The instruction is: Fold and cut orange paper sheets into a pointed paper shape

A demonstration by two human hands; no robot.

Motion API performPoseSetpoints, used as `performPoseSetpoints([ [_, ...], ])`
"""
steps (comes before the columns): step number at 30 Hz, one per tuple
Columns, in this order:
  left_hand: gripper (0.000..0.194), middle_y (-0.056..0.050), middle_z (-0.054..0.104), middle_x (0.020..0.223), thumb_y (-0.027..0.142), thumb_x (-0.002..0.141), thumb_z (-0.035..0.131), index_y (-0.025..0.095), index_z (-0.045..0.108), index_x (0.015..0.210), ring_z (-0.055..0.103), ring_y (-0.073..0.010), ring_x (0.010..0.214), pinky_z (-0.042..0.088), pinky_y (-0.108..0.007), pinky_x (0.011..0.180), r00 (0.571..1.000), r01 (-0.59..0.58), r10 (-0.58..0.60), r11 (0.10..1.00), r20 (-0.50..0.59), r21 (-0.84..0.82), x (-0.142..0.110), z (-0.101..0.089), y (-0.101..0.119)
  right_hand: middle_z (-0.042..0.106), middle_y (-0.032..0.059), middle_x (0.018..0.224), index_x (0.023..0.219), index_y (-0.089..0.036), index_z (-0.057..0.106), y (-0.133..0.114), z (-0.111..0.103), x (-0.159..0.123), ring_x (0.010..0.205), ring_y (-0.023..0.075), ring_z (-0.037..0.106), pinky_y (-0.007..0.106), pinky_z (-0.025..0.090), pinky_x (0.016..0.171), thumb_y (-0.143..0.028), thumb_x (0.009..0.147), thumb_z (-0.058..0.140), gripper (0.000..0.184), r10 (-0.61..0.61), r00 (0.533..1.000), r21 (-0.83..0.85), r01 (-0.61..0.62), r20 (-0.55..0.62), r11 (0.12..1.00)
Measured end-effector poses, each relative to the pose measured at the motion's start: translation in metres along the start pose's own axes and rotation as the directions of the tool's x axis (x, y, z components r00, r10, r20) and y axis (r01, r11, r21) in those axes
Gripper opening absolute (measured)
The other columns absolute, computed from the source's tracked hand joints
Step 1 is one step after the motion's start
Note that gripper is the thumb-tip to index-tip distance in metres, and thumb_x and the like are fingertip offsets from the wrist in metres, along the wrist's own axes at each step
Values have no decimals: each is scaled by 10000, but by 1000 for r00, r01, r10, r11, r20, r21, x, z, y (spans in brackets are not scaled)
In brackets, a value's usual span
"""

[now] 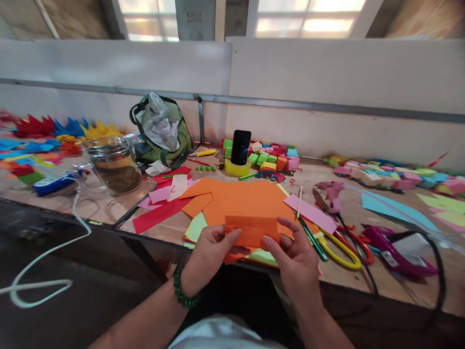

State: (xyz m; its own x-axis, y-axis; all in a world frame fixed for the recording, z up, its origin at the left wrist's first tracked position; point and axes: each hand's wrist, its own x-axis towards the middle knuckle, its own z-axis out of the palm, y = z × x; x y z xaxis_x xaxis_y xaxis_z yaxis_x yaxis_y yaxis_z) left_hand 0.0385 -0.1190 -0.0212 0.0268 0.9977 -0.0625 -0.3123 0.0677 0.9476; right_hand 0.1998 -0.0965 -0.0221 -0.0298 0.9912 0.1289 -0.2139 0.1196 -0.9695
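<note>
Between both hands is a creased piece of orange paper, held above the table's front edge. My left hand, below which a green bead bracelet circles the wrist, pinches its left end with the thumb in front. At the right end, my right hand grips it between thumb and fingers, the index finger raised along the edge. Behind it lies a larger sheet of orange paper on a stack of coloured sheets. Yellow-handled scissors and a green pen rest right of my right hand.
A phone leans upright in a yellow tape roll. A glass jar of brown liquid stands left, near a green bag. On the right are a pink glue gun, a purple device and black cables. Folded paper pieces line the back.
</note>
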Motion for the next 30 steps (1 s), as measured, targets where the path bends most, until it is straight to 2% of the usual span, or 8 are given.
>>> performPoseSetpoints([
  [2, 396, -90, 735, 791, 449, 728, 717, 87, 723, 888, 692, -212, 695, 555, -300, 683, 998, -32, 35, 997, -47, 68, -1, 0, 4, 728, -7, 714, 1209, -219, 464, 0, -3, 1, 695, 185, 701, 297, 569, 668, -333, 690, 773, 615, 44, 998, 1, -44, 44, 999],
  [4, 392, -84, 736, 780, 448, 699, 737, 96, 728, 872, 689, -218, 703, 548, -299, 684, 996, -49, 56, 993, -64, 108, -2, -1, 8, 733, -2, 705, 1229, -200, 477, 0, -5, 3, 678, 188, 703, 299, 574, 657, -347, 683, 776, 640, 85, 994, 7, -86, 64, 996],
  [8, 372, -84, 731, 810, 426, 688, 747, 107, 715, 878, 682, -221, 742, 534, -303, 711, 997, -63, 67, 993, -40, 99, -3, -3, 12, 738, 6, 686, 1143, -180, 536, -2, -6, 5, 644, 185, 699, 290, 574, 644, -329, 623, 819, 611, 111, 993, 0, -111, 45, 994],
  [13, 356, -78, 725, 847, 365, 705, 745, 117, 687, 954, 668, -182, 742, 517, -269, 719, 998, -57, 56, 998, 8, 35, -4, -6, 10, 744, 11, 704, 1068, -186, 569, -5, -4, 5, 638, 172, 693, 261, 566, 624, -326, 613, 828, 542, 81, 996, -32, -80, 33, 996],
  [18, 339, -77, 719, 873, 329, 713, 745, 112, 669, 963, 664, -177, 764, 516, -263, 738, 995, -104, 104, 993, 11, 48, -5, -6, 11, 751, 33, 737, 1010, -182, 597, -4, -6, 6, 652, 190, 703, 276, 575, 598, -351, 631, 815, 469, 114, 987, -7, -114, 114, 993],
  [21, 383, -82, 724, 937, 349, 718, 744, 125, 662, 1018, 680, -190, 830, 524, -264, 770, 994, -105, 105, 994, 35, 3, -7, -4, 14, 754, 37, 730, 964, -177, 613, -5, -7, 4, 645, 196, 707, 295, 584, 629, -345, 615, 824, 441, 115, 989, -10, -115, 95, 993],
  [27, 386, -93, 734, 830, 468, 764, 672, 105, 709, 892, 701, -199, 717, 547, -272, 692, 1000, -20, 19, 993, 3, 114, -11, -3, 19, 752, 23, 707, 950, -183, 624, -8, -7, 1, 627, 175, 699, 255, 573, 609, -323, 614, 827, 416, 43, 999, -79, -44, -10, 996],
  [30, 349, -78, 731, 792, 449, 749, 692, 111, 720, 829, 691, -204, 733, 540, -256, 677, 998, -54, 59, 985, -20, 167, -11, -5, 20, 756, 31, 743, 947, -187, 641, -7, -7, 3, 654, 190, 709, 275, 582, 623, -324, 635, 815, 382, 52, 998, -49, -50, 41, 998],
])
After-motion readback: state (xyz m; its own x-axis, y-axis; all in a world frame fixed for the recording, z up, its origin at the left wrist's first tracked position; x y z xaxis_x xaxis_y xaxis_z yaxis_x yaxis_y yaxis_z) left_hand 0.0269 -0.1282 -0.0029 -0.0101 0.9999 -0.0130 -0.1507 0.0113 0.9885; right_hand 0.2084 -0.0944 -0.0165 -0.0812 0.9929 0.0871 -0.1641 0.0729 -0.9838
